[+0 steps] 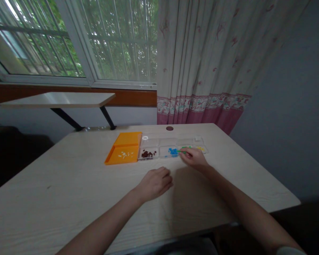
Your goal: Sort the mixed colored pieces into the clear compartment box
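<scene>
My right hand pinches a thin green stick-like thing, mostly hidden by the fingers. Its tip is over the small blue pieces in a clear compartment box. Green pieces and yellow pieces show in the compartments behind and to the right of this hand. Dark brown pieces fill part of the left compartment. Near the box's front, my left hand is above the table with its fingers curled in; whatever they may hold is hidden.
An open orange case with small white pieces adjoins the clear box on the left. The pale wooden table has a round hole at the back. A raised shelf stands back left, before the window; a curtain hangs behind.
</scene>
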`<move>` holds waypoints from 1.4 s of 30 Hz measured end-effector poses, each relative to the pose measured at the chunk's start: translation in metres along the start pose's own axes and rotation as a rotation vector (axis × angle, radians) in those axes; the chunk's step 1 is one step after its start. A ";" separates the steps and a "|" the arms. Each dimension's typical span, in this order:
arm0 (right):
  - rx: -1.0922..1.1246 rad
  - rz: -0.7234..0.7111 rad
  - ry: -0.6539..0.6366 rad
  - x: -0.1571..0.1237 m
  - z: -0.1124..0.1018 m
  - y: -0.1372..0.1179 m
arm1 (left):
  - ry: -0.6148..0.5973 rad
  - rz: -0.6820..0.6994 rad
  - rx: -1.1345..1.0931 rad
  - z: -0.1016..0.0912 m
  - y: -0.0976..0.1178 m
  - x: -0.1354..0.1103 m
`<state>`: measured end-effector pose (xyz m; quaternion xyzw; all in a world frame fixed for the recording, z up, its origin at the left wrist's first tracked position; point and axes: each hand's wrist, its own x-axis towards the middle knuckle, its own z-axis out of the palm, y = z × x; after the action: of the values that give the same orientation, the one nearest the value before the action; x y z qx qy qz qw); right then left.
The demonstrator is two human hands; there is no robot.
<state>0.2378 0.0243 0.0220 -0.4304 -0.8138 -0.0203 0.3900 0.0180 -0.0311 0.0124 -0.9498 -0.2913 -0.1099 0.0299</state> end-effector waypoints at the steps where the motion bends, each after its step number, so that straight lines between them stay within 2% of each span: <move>1: -0.001 -0.004 0.003 0.000 0.000 0.000 | -0.004 -0.005 -0.016 -0.001 -0.001 0.000; 10: -0.046 -0.050 0.037 -0.001 -0.002 0.006 | -0.042 0.001 -0.125 -0.011 -0.007 -0.005; 16: -0.099 -0.141 0.056 0.001 -0.008 0.015 | -0.051 0.021 -0.147 -0.012 -0.008 -0.005; 23: -0.234 -0.158 0.051 0.001 -0.013 0.030 | -0.017 0.017 -0.169 -0.008 -0.007 -0.005; 29: -0.238 -0.184 0.047 0.001 -0.015 0.031 | 0.012 0.011 -0.224 -0.009 -0.005 -0.005; 36: -0.200 -0.130 -0.011 0.002 -0.017 0.027 | 0.061 -0.052 -0.341 -0.012 -0.012 -0.005; 42: -0.247 -0.003 -0.098 0.000 -0.016 0.035 | 0.189 -0.221 -0.531 -0.009 -0.020 -0.005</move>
<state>0.2724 0.0410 0.0225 -0.4742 -0.8239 -0.0998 0.2938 0.0008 -0.0188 0.0202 -0.8725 -0.3500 -0.2727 -0.2048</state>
